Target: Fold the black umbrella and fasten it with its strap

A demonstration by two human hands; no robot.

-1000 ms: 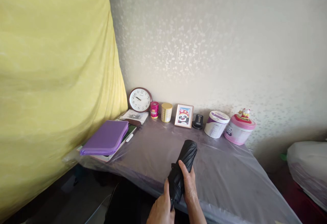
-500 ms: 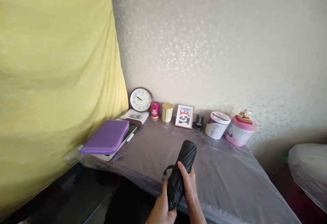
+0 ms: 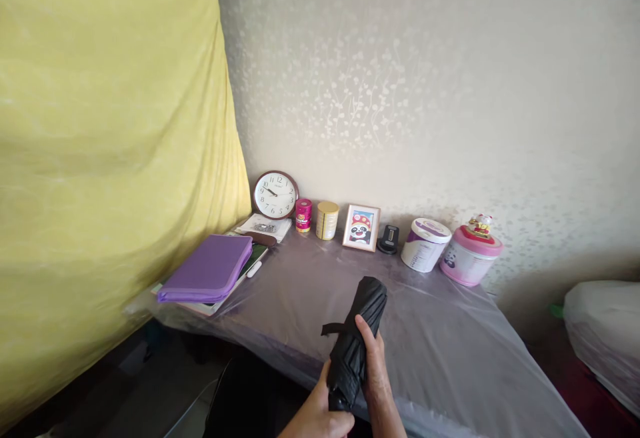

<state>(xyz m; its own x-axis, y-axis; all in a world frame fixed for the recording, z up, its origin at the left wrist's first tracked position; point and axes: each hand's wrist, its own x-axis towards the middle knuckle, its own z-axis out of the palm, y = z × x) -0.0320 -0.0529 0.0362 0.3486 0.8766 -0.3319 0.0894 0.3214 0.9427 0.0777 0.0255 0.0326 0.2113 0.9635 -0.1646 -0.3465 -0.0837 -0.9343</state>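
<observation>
A folded black umbrella (image 3: 357, 341) is held at a tilt over the near edge of the table, its far end pointing up and to the right. My left hand (image 3: 323, 408) is closed around the handle end at the bottom. Along the right side of the folded cloth, my right hand (image 3: 375, 365) grips the middle, thumb lying on top. A short black strap (image 3: 333, 329) sticks out to the left from the umbrella's middle. The fingers under the umbrella are hidden.
A plastic-covered table (image 3: 440, 351) stands against the wall. On its left lies a purple zip folder (image 3: 207, 268) over books. Along the back stand a round clock (image 3: 275, 195), two cans, a panda picture frame (image 3: 361, 228), a black stand (image 3: 389, 239) and two tubs.
The strap, curled in a loop before, now sticks out straighter to the left. My right hand has shifted slightly on the umbrella, which has turned a little.
</observation>
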